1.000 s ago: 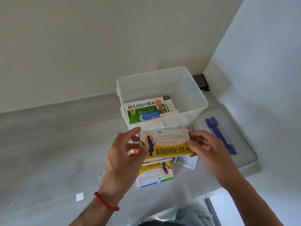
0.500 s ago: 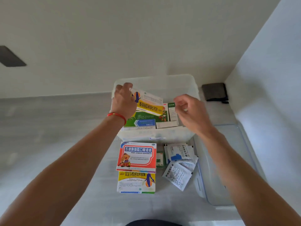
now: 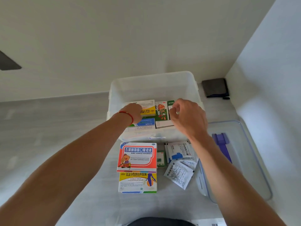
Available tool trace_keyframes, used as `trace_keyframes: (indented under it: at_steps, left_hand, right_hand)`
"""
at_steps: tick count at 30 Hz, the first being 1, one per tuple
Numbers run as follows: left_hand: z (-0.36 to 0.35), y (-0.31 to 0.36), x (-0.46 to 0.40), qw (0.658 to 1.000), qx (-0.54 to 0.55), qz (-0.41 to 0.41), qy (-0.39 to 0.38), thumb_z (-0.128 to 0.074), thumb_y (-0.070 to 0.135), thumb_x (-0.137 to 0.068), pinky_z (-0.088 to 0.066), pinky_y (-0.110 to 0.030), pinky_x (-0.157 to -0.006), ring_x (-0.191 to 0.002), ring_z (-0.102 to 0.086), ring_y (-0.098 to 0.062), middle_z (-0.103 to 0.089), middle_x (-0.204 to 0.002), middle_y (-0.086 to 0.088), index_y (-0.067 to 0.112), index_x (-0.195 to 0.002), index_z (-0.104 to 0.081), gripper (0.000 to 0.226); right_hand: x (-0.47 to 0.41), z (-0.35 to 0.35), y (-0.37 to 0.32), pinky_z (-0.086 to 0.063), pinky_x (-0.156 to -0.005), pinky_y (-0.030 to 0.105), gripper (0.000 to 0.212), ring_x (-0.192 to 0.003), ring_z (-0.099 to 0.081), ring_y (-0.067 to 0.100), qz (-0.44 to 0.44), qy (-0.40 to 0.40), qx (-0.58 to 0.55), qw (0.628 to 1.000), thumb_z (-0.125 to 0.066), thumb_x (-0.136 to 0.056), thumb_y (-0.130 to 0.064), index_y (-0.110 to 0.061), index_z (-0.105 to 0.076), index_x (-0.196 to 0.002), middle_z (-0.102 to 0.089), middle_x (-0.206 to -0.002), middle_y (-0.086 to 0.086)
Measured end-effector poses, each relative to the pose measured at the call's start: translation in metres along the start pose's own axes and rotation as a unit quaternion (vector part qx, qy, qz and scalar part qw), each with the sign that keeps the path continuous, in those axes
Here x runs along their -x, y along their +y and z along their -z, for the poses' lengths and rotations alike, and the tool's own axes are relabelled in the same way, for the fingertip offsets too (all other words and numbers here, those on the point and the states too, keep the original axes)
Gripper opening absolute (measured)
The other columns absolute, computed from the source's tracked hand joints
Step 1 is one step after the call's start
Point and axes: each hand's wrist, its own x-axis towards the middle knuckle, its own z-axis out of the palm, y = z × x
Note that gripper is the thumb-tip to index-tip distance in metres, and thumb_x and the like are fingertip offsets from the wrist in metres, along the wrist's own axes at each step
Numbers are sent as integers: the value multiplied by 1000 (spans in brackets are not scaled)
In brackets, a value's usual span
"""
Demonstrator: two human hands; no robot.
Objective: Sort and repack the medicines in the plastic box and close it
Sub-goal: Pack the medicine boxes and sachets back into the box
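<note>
One translucent plastic box (image 3: 154, 85) is stood on the grey table (image 3: 48, 124), its lid off, close to the wall corner. One clear lid (image 3: 247, 160) with a blue handle (image 3: 222, 147) is laid flat to the right of the box, just beside it.

Inside the box, four cartons can be made out: one yellow-and-white carton (image 3: 148, 108), one green carton with a cartoon figure (image 3: 161, 111), one blue-and-white carton (image 3: 143, 125), one white carton (image 3: 163, 123). They are packed against the near wall; the far half of the box interior is seen as open room.

Outside, in front of the box: one red-and-white carton (image 3: 137, 157) stacked on one yellow carton (image 3: 138, 182); one small green carton (image 3: 161, 159) just beside the stack; at least three white sachets (image 3: 179, 163) overlapping, their exact count not readable. The sachets reach to the lid's near edge. One dark flat object (image 3: 214, 87) is set in the corner, apart from the box.

Left hand (image 3: 132, 112), red cord at the wrist: reached into the box, fingers curled onto the yellow-and-white carton; the fingertips are hidden, so the exact hold cannot be told.

Right hand (image 3: 187, 116): held over the box's right side, fingers loosely curled, thumb and forefinger near each other; whether anything is pinched cannot be told
</note>
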Motion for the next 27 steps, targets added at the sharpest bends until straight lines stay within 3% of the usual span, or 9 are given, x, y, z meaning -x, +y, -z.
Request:
trace_keyframes:
  at_steps: [3,5,8,10,15,18,22,25,27]
  left_hand:
    - [4,-2,8,1000,-5,-18,-8,-48,6,-90,-54,-38,-95,-115,-60,-28,-60,-134,-12,10,-137,-52,48]
    - [12,-3,23,993,65,-29,91,-48,3,-89,-54,-39,-96,-115,-61,-28,-61,-132,-10,13,-134,-56,47]
    - [11,-4,75,900,199,-142,362,-45,-1,-88,-58,-33,-83,-93,-67,-20,-71,-104,-7,9,-106,-69,31]
    - [-7,-1,118,855,205,-229,418,-50,0,-88,-57,-29,-76,-84,-64,-14,-70,-91,-3,9,-93,-68,22]
    - [-71,3,168,861,75,-272,423,-67,5,-84,-46,-53,-102,-116,-59,-36,-70,-109,-13,6,-87,-73,7]
    - [-91,0,179,861,112,-254,427,-66,6,-87,-51,-47,-96,-110,-61,-31,-70,-106,-12,6,-88,-71,6]
    - [-122,-11,189,886,269,-27,375,-73,0,-80,-57,-41,-76,-92,-61,-22,-66,-99,-6,7,-95,-68,17]
    - [-129,-19,184,878,401,158,208,-68,26,-91,-50,-27,-80,-105,-64,-23,-62,-120,0,15,-124,-62,35]
    - [-129,-16,177,850,480,176,127,-60,29,-94,-46,-13,-68,-102,-69,-16,-68,-114,10,26,-116,-66,23]
  right_hand:
    - [0,-1,-1,-55,-69,29,22,-72,-69,11,-12,6,6,1000,-56,-95,-41,-23,-69,-95,-74,-87,-9]
    - [1,-1,-2,-55,-69,29,22,-72,-70,12,-9,14,11,1000,-57,-95,-40,-22,-71,-95,-75,-87,-9]
    - [2,-2,-3,-59,-72,32,23,-73,-72,14,-7,22,17,1000,-58,-93,-39,-21,-73,-97,-77,-90,-8]
    - [2,-3,-3,-58,-69,32,24,-73,-72,16,-8,20,24,999,-58,-94,-38,-21,-73,-97,-78,-90,-7]
    - [4,-5,-5,-42,-60,23,23,-62,-63,10,2,30,36,999,-56,-96,-36,-22,-74,-97,-77,-87,-9]
    - [7,3,-7,-51,-64,25,20,-71,-70,12,31,61,-19,997,-58,-97,-30,-20,-75,-98,-78,-91,-6]
    - [58,5,-14,-49,-57,20,17,-63,-62,11,193,128,-216,949,-57,-94,-19,-12,-69,-85,-69,-77,-5]
    - [114,-23,-15,-50,-56,13,23,-64,-66,2,63,-75,-225,969,-56,-96,-33,-17,-71,-87,-72,-79,-17]
    - [131,-48,-16,-53,-61,13,19,-77,-68,1,-34,-268,-165,949,-58,-100,-35,-21,-66,-111,-74,-103,-12]
